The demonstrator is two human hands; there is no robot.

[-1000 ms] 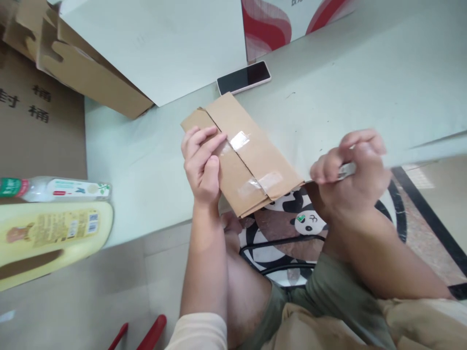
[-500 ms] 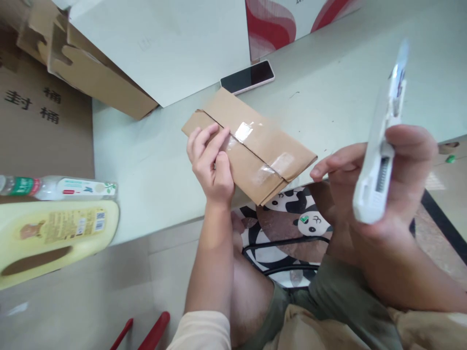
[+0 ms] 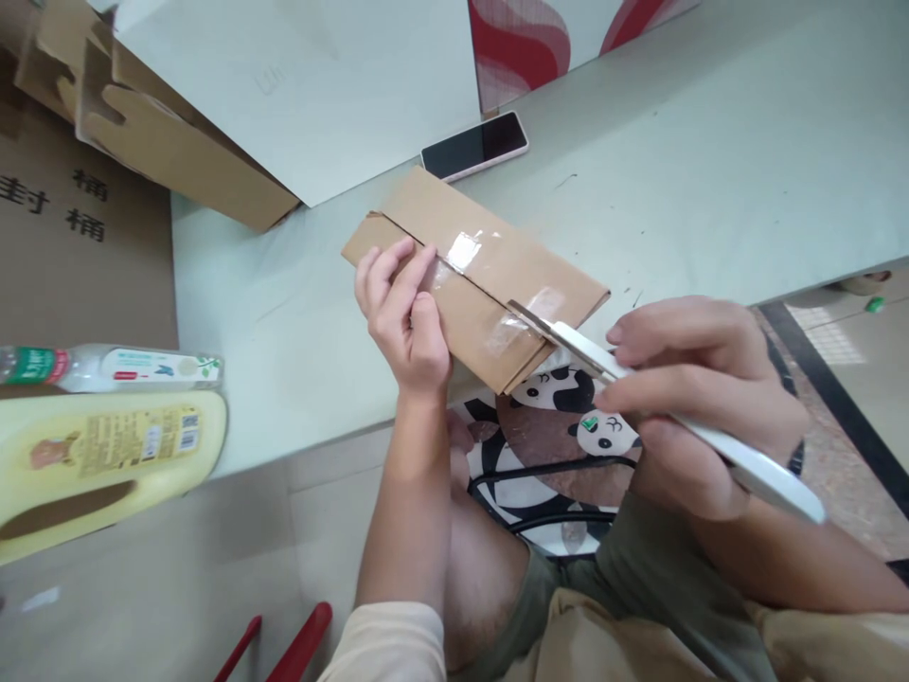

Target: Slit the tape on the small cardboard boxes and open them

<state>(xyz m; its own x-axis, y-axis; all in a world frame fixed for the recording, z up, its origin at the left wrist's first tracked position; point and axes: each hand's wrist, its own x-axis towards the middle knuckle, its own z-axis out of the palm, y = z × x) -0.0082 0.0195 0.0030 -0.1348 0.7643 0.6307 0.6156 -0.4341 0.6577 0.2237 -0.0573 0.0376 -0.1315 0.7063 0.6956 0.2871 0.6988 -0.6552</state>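
A flat brown cardboard box (image 3: pixel 490 251) lies slanted at the table's front edge, with clear tape across its dark seam. My left hand (image 3: pixel 404 317) rests on its left part, fingertips near the seam and fingers curled against the cardboard; whether it grips the box is unclear. In my right hand (image 3: pixel 700 398) is a white utility knife (image 3: pixel 757 464), pinched between thumb and fingers. Its blade points left, and the tip is at the taped seam near the box's right end.
Behind the box lie a black-screened phone (image 3: pixel 475 145) and a large white box (image 3: pixel 305 85). Brown cartons (image 3: pixel 43 256), a plastic bottle (image 3: pixel 142 367) and a yellow jug (image 3: pixel 114 464) are at left. A panda-patterned seat (image 3: pixel 561 474) is below the table edge.
My right hand has moved left and turned over, bringing the knife from upright in the air down to the box's seam. My left hand keeps its place on the box.
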